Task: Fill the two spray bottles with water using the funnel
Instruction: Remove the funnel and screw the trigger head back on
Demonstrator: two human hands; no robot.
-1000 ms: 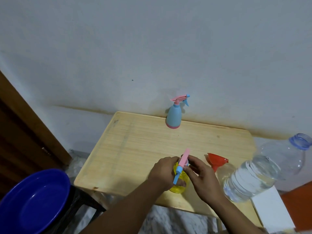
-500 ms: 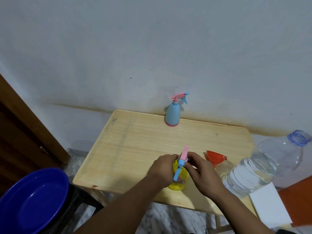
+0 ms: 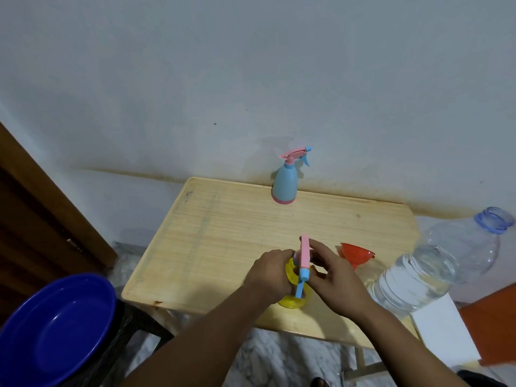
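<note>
I see the wooden table [image 3: 223, 247] against the wall, and off its left edge a blue basin [image 3: 55, 331]. At the table's right side stands a big clear water bottle [image 3: 418, 277], partly filled and uncapped. A blue spray bottle [image 3: 284, 182] stands upright at the far edge, well apart from the hands. Near the front edge, my left hand [image 3: 272, 275] curls its fingers around the yellow spray bottle [image 3: 293, 300], gripping its upper body. My right hand [image 3: 335, 283] pinches the pink spray head [image 3: 304, 254] on top, fingers bent around it. The red funnel [image 3: 357, 254] sits just beside the right hand, wide mouth up.
</note>
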